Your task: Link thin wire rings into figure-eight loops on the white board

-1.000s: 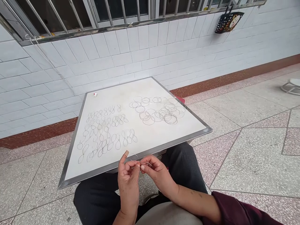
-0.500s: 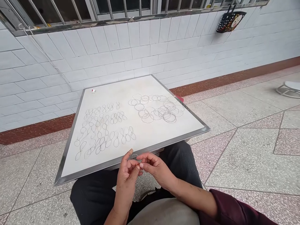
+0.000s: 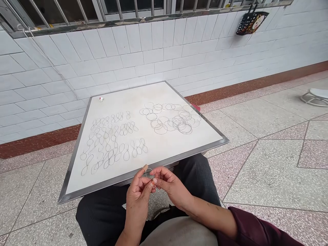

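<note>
A thin wire loop (image 3: 149, 168) stands up between my hands, over the near edge of the table. My left hand (image 3: 139, 191) pinches its lower part between thumb and fingers. Closed on the same spot from the other side, my right hand (image 3: 170, 184) has its thumb tip next to the left thumb. Fingertips hide the point where the wire is gripped. On the left of the white tabletop (image 3: 128, 97), several wires twisted into figure-eights (image 3: 125, 152) lie in rough rows. Plain round wire rings (image 3: 184, 128) overlap in a loose group on the right.
A small white-and-red object (image 3: 101, 99) sits at the table's far left corner. The metal table rim (image 3: 102, 186) runs just above my knees. Behind is a white tiled wall (image 3: 123, 65) with a hanging black bag (image 3: 252, 23). A stool (image 3: 315, 97) stands at right.
The wire loop between my hands shows more fully above the fingers now. My hands stay together in nearly the same place; the things on the table have not moved.
</note>
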The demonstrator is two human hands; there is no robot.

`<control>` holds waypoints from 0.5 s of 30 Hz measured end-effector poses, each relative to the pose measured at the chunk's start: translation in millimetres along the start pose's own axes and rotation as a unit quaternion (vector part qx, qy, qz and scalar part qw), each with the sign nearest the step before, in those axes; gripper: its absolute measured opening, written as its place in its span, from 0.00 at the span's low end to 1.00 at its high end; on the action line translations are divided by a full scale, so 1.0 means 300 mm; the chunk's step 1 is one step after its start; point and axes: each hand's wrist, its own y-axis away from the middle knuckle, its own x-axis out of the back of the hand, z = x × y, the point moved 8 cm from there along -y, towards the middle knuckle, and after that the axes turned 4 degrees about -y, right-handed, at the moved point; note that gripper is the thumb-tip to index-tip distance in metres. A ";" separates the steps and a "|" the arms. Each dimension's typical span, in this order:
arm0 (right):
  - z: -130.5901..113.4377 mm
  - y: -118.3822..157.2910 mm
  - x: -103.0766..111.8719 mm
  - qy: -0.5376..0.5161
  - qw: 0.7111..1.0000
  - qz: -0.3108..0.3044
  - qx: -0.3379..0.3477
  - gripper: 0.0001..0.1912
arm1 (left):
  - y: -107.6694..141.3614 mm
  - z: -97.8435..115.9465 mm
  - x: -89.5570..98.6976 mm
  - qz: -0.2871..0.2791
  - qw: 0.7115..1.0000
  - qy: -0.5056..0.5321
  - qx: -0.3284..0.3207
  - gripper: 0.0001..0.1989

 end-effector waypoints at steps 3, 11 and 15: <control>0.002 0.003 -0.009 -0.009 1.000 -0.019 -0.005 0.17 | 0.001 -0.009 0.002 0.007 0.999 0.022 0.022 0.27; 0.003 0.004 0.010 -0.011 1.000 0.004 -0.005 0.18 | -0.001 -0.046 0.009 0.023 0.996 0.068 0.047 0.28; 0.009 0.005 0.008 -0.032 0.999 0.007 -0.001 0.18 | 0.001 -0.061 0.001 0.027 0.992 0.105 0.064 0.28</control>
